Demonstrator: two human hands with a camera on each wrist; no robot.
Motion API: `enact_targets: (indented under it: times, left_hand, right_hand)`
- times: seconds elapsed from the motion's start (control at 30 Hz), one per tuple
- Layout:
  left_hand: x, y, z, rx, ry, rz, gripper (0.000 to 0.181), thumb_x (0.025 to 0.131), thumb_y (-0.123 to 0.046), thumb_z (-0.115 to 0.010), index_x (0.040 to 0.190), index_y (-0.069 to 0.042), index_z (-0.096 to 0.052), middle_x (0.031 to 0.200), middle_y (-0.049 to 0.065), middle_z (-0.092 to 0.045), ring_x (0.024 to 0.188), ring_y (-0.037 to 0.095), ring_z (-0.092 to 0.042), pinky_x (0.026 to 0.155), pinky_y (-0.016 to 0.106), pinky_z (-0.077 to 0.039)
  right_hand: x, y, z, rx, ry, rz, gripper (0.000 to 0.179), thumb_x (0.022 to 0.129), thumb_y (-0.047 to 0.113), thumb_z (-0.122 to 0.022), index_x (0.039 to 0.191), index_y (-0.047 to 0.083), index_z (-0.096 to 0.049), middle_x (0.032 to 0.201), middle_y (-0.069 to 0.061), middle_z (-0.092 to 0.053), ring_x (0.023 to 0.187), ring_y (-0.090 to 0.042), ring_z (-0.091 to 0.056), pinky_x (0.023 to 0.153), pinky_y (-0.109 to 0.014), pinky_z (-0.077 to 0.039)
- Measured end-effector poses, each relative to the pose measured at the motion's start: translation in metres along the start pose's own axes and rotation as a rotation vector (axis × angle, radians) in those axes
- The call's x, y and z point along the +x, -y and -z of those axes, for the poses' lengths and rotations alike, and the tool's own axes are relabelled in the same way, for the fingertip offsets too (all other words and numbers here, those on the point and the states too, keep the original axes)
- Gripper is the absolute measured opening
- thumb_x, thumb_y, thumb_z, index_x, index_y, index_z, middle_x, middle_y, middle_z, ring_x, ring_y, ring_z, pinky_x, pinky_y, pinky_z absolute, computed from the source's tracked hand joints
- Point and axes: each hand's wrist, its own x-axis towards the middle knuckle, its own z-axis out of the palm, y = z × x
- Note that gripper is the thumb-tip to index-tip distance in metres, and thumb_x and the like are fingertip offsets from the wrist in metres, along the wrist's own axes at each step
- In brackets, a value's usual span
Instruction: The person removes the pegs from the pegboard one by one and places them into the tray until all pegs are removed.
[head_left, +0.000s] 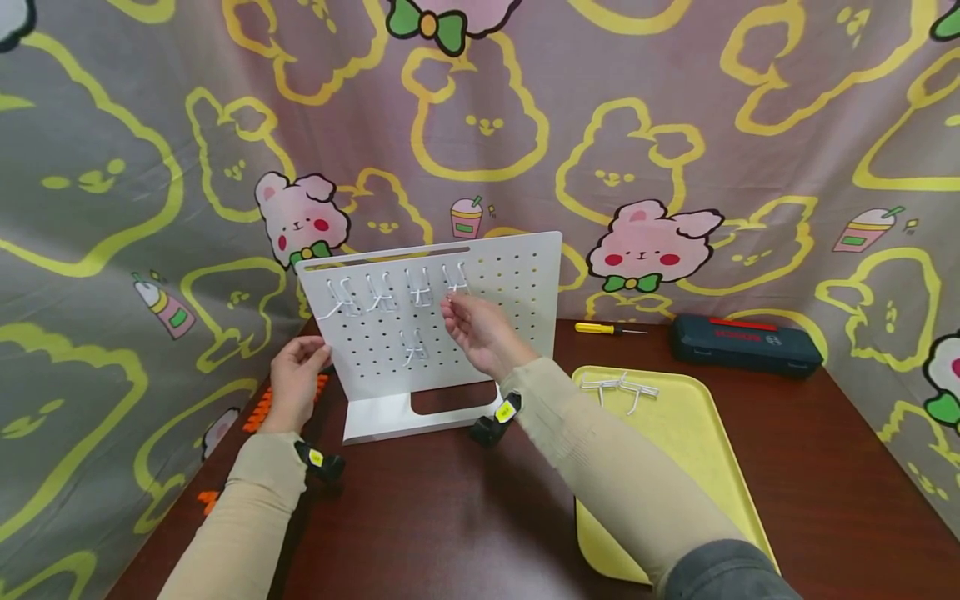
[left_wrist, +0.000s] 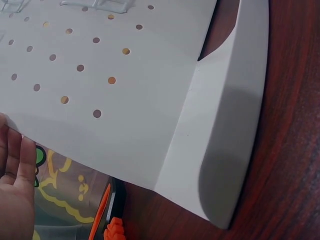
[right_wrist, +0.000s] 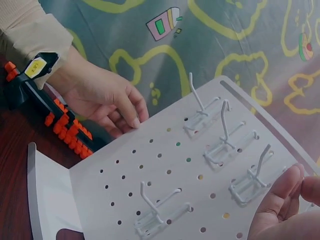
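A white pegboard (head_left: 384, 382) stands upright on its base on the dark wooden table. My left hand (head_left: 294, 383) pinches its left edge, thumb on the front side and fingers toward the back in the right wrist view. At the top row, my right hand (head_left: 483, 333) pinches the front of a white wire hook (head_left: 454, 278) with thumb and fingertips. Three more hooks hang to its left, including one in the middle (head_left: 381, 293). Below them, a single hook (head_left: 413, 348) sits lower on the board. In the right wrist view, my right fingers (right_wrist: 282, 197) hide the pinched hook.
To the right lies a yellow tray (head_left: 686, 425) with a few loose white hooks (head_left: 621, 385) at its far end. Behind it are a yellow-handled screwdriver (head_left: 596, 328) and a dark tool case (head_left: 742, 346). A black-and-orange object (right_wrist: 67, 130) lies left of the board, near the patterned curtain (head_left: 495, 133).
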Motion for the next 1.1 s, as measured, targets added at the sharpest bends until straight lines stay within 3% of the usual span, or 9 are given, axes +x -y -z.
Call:
enact_targets:
  times: [0.3,0.47,0.8,1.1]
  left_hand:
    - [0.000,0.002,-0.001,-0.004,-0.001,0.013,0.018,0.104,-0.005,-0.061,0.119,0.004,-0.059,0.106,0.006,-0.058,0.090,0.010,-0.059,0.081,0.014,-0.052]
    - [-0.001,0.003,-0.001,0.011,0.003,0.016,0.019,0.105,-0.007,-0.061,0.120,0.004,-0.059,0.107,0.007,-0.058,0.091,0.010,-0.059,0.082,0.015,-0.053]
    - [-0.002,0.003,0.000,0.016,0.011,0.012,0.021,0.105,-0.009,-0.061,0.121,0.004,-0.059,0.108,0.006,-0.059,0.092,0.009,-0.059,0.083,0.015,-0.052]
    - [-0.002,0.000,0.000,0.007,-0.003,0.001,0.019,0.104,-0.008,-0.062,0.118,0.004,-0.060,0.100,0.002,-0.058,0.088,0.009,-0.059,0.079,0.013,-0.052]
  right_hand:
    - [-0.007,0.000,0.000,0.021,0.029,-0.002,0.026,0.107,0.006,-0.054,0.128,-0.007,-0.057,0.087,-0.002,-0.062,0.073,-0.006,-0.056,0.065,-0.012,-0.050]
    - [-0.012,-0.001,0.011,-0.050,0.063,0.027,0.026,0.108,0.004,-0.050,0.130,-0.010,-0.053,0.091,-0.003,-0.062,0.071,-0.005,-0.056,0.065,-0.013,-0.049]
    - [-0.035,0.018,0.060,-0.264,0.073,0.111,0.030,0.109,0.006,-0.051,0.133,-0.012,-0.049,0.094,-0.005,-0.063,0.076,-0.008,-0.058,0.072,-0.017,-0.053]
    - [-0.048,0.037,0.129,-0.442,-0.047,0.163,0.029,0.108,0.010,-0.054,0.129,-0.010,-0.052,0.098,-0.006,-0.064,0.082,-0.010,-0.060,0.074,-0.018,-0.054]
